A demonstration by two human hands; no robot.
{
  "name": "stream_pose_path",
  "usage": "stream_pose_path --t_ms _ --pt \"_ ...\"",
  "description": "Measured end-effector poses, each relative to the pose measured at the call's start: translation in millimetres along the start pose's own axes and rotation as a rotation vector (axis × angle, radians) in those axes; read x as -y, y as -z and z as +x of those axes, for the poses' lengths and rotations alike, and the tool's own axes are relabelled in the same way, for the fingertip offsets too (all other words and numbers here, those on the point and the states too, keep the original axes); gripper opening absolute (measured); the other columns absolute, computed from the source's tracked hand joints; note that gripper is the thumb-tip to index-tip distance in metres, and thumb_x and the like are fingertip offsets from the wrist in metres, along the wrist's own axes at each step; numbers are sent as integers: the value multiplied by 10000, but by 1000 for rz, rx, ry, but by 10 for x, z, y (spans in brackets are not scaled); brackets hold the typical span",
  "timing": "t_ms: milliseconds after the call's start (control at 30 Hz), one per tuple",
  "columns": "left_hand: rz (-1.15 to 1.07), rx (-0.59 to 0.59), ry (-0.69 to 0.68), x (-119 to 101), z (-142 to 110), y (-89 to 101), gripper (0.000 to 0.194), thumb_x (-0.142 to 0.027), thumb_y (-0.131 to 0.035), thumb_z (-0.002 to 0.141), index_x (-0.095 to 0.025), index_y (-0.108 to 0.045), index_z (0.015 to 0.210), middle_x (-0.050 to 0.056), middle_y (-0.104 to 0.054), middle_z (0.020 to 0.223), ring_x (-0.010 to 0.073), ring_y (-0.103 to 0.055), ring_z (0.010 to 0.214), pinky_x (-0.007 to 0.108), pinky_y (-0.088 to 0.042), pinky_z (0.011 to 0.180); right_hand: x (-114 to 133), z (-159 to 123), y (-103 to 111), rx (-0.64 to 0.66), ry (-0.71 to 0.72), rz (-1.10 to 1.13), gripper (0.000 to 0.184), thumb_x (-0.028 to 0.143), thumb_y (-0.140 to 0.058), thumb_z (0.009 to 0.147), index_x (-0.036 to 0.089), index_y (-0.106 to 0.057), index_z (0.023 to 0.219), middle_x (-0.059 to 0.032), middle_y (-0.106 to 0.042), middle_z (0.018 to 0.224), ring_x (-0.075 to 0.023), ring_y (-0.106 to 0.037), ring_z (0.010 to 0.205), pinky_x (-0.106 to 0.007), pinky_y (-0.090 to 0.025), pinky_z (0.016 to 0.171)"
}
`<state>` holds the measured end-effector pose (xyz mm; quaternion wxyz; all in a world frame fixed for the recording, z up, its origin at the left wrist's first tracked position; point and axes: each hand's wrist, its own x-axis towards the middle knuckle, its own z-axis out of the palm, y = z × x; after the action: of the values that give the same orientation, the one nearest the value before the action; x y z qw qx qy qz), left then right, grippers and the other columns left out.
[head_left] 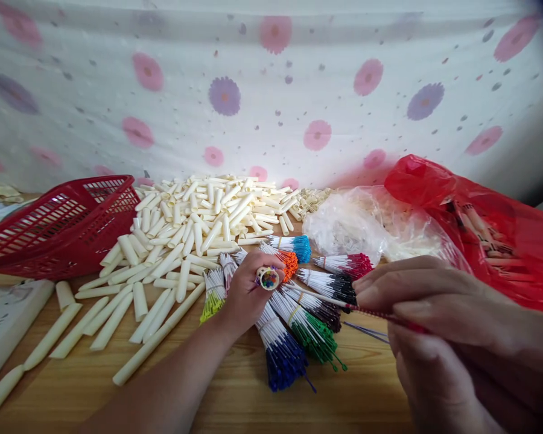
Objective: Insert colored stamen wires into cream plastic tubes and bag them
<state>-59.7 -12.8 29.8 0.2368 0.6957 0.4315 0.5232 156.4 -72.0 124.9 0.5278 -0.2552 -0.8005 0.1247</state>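
Note:
My left hand [247,289] is closed round a short cream tube [268,278] whose open end shows several coloured refill tips inside. My right hand [438,313], close to the camera at the lower right, pinches a thin red refill [371,312] that points left toward the tube. Under and between both hands lie fanned bundles of thin pen refills on the wooden table [253,398]: blue [283,355], green [314,334], orange [289,262], light blue [296,246], red [350,263], black [335,288] and yellow [212,295].
A big heap of cream tubes [194,223] covers the table behind my left hand, spilling to the left front. A red plastic basket [58,226] lies tilted at the left. A clear bag [357,226] and a red bag [479,229] sit at the right. A flowered cloth [271,90] hangs behind.

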Motion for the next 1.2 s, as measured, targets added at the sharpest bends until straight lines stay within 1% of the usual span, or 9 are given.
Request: stream_pose_path --t_ms 100,233,400,500,700,833,967,1100,1200 --pt "10 12 -19 13 0 7 182 -342 -530 864 -191 -631 863 31 -591 835 173 -545 817 301 -434 773 11 31 -144 -3 38 -101 231 152 -625 809 272 -595 1004 -49 -709 824 -216 -680 776 -364 -566 752" --pt "14 3 -42 2 -2 8 153 -313 -538 855 -194 -633 860 23 -590 823 171 -539 799 300 -435 754 31 134 -282 32 125 -133 217 91 -612 789 238 -604 948 -46 -714 796 -178 -686 725 -299 -579 705" --pt "39 21 -53 -1 -11 5 146 -314 -535 864 -201 -628 866 15 -572 814 174 -535 793 310 -437 753 -25 158 -389 0 171 -115 274 55 -583 783 234 -584 989 -42 -714 794 -180 -693 729 -304 -588 683" --pt "75 19 -61 21 -15 5 143 -318 -531 865 -209 -621 884 23 -572 827 181 -527 806 318 -438 757 -62 137 -421 -22 171 -92 296 38 -599 757 222 -587 989 -56 -711 793 -191 -695 740 -303 -587 693" --pt "164 11 -124 39 -12 26 152 -304 -515 873 -203 -608 939 37 -559 861 196 -509 850 325 -420 781 -103 101 -439 -18 97 -80 321 49 -567 771 259 -568 1013 -42 -702 801 -189 -679 721 -305 -579 612" --pt "215 18 -179 27 -20 37 327 -441 -437 900 -211 -548 1104 65 -533 984 213 -482 912 341 -407 814 -186 69 -527 -77 109 -53 330 14 -575 757 229 -575 1008 -56 -696 826 -182 -673 765 -298 -567 670" --pt "228 45 -198 15 -41 43 501 -554 -345 894 -221 -436 1258 89 -489 1056 225 -463 962 352 -403 842 -341 49 -606 -89 117 -85 270 29 -582 776 218 -602 968 -55 -665 813 -175 -636 750 -313 -539 643" --pt "256 43 -170 31 -49 50 516 -511 -294 923 -216 -358 1341 112 -456 1130 239 -448 1040 367 -387 905 -471 46 -585 -39 84 -183 180 65 -617 779 194 -637 904 -40 -576 776 -153 -558 718 -296 -482 602" --pt "295 42 -184 49 -43 51 450 -454 -290 942 -209 -411 1298 114 -443 1130 240 -438 1079 374 -381 935 -510 53 -558 0 54 -175 126 80 -625 790 183 -635 862 -28 -544 771 -139 -531 728 -279 -460 607"
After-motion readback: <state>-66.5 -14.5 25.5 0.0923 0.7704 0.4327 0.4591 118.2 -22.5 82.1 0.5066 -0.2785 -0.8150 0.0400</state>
